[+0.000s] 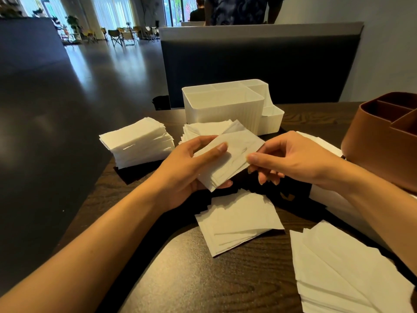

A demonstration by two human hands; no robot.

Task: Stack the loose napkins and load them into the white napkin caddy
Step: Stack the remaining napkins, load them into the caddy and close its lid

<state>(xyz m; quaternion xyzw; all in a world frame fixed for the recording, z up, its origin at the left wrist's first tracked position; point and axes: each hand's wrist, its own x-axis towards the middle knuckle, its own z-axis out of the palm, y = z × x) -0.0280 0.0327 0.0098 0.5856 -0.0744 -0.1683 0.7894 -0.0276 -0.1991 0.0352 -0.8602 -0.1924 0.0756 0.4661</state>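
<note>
A small bundle of white napkins (228,159) is held above the dark wooden table (203,279). My left hand (187,170) grips its left side, thumb on top and fingers underneath. My right hand (291,159) pinches its right edge between thumb and fingers. The white napkin caddy (225,109) stands empty just beyond, with smaller side compartments on its right. A tall neat stack of napkins (137,141) sits left of the caddy. Loose fanned napkins lie behind the hands (203,128), below the bundle (237,220) and at the near right (343,274).
A brown caddy (379,141) with dividers stands at the right edge, more white napkins (325,143) beside it. A dark partition (259,64) rises behind the table. The table's left edge drops to a dark floor. A person stands far behind the partition.
</note>
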